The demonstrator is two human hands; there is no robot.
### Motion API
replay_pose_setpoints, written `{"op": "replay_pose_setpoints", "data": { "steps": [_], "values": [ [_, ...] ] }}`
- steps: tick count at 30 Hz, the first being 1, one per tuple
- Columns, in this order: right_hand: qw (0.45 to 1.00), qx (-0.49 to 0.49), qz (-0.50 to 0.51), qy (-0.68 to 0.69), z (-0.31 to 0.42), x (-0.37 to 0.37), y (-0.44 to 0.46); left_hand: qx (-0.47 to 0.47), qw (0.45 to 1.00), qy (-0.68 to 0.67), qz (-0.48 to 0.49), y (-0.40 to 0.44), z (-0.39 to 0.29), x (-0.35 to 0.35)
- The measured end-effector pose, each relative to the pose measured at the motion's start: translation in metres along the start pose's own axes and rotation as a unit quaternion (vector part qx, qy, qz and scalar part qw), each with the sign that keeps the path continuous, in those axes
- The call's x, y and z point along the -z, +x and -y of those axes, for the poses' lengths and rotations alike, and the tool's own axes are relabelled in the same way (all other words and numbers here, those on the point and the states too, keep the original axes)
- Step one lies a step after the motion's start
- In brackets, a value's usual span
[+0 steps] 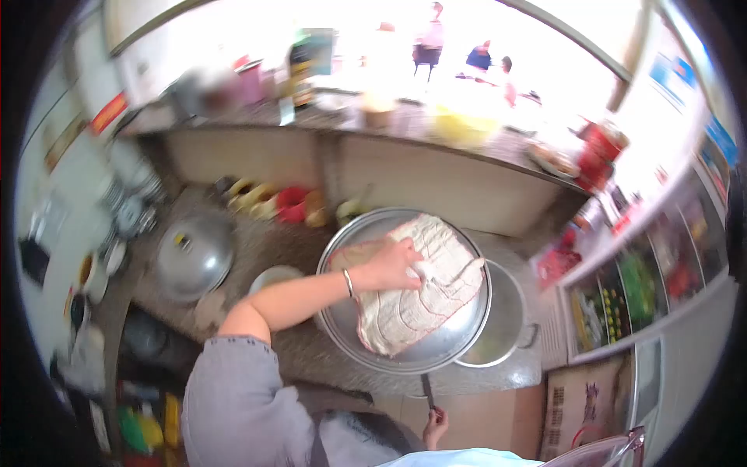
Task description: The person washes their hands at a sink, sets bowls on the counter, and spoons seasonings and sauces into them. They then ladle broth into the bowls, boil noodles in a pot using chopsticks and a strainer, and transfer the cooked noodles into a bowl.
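Left hand [385, 266]'s got a pinch of the whitish cloth [412, 311] on a round metal tray [455, 331], mid-frame; right hand [436, 427]'s wrapped round a dark narrow tool [427, 391], bottom centre.

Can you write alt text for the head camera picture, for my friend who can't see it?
The person's left hand touches a pale, line-marked slab on a big round metal tray. Their right hand, lower down, holds a long dark tool, perhaps a knife. A metal pot, partly hidden by the tray, sits on the kitchen counter.
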State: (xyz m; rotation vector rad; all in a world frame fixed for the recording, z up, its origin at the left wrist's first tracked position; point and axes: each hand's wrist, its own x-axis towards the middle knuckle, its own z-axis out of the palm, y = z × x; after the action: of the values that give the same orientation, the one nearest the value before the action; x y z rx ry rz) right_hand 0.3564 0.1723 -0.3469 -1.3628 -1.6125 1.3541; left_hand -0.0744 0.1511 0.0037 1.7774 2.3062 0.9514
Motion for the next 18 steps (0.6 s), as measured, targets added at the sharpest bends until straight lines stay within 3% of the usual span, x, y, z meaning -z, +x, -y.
{"op": "replay_pose_setpoints", "data": {
  "steps": [1,3,7,8,13,14,17,18],
  "values": [
    [0.999,0.002,0.038,-0.017,0.000,0.009,0.000,0.032,0.999,0.017,-0.002,-0.031,0.016,0.028],
    [0.977,-0.129,0.041,0.166,0.002,0.024,-0.005,0.106,0.994,0.017,-0.015,-0.098,0.051,0.076],
    [0.952,-0.172,0.053,0.246,-0.017,0.077,-0.031,0.233,0.968,0.080,-0.051,-0.219,0.120,0.170],
    [0.954,-0.171,0.057,0.238,-0.004,0.079,-0.034,0.254,0.960,0.101,-0.069,-0.251,0.141,0.187],
    [0.960,-0.177,-0.168,0.138,0.114,0.089,-0.105,0.377,0.896,0.186,-0.143,-0.368,0.245,0.247],
    [0.957,-0.180,-0.179,0.137,0.105,0.102,-0.101,0.395,0.884,0.195,-0.158,-0.382,0.259,0.255],
    [0.956,-0.035,-0.157,0.244,0.064,0.157,-0.077,0.433,0.854,0.198,-0.208,-0.413,0.304,0.263],
    [0.960,-0.034,-0.125,0.249,0.071,0.161,-0.084,0.423,0.863,0.193,-0.199,-0.417,0.316,0.264]
  ]
}}
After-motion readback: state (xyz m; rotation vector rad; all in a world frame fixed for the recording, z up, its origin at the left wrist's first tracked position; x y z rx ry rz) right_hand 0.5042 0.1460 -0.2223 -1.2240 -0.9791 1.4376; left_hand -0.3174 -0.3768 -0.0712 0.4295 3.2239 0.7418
